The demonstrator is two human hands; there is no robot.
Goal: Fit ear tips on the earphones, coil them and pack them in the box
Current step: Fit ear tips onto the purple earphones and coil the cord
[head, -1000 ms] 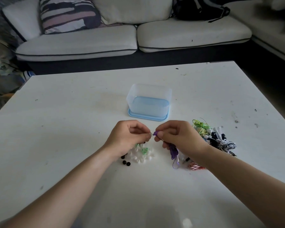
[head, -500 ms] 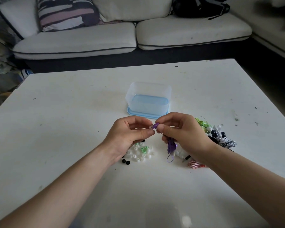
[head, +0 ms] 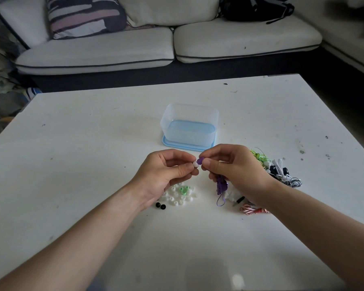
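My left hand [head: 166, 173] pinches a small white ear tip [head: 195, 164] between thumb and forefinger. My right hand [head: 233, 166] pinches the purple earbud [head: 200, 160] of a purple earphone, and the tip touches the bud. The purple cable [head: 221, 189] hangs bunched from my right hand down to the table. A loose heap of white and green ear tips [head: 182, 194] lies under my left hand, with two black tips [head: 160, 205] beside it. A clear box [head: 189, 124] stands upside down on its blue lid behind my hands.
A tangle of other earphones [head: 275, 169], green, white and black, lies right of my right hand, and a red-white striped cable [head: 253, 211] lies under my right wrist. The white table [head: 93, 143] ends at a sofa [head: 135, 45] with cushions and a dark bag.
Both hands have risen a little off the table and moved towards the box. The white ear tip now shows at my left fingertips against the purple bud.
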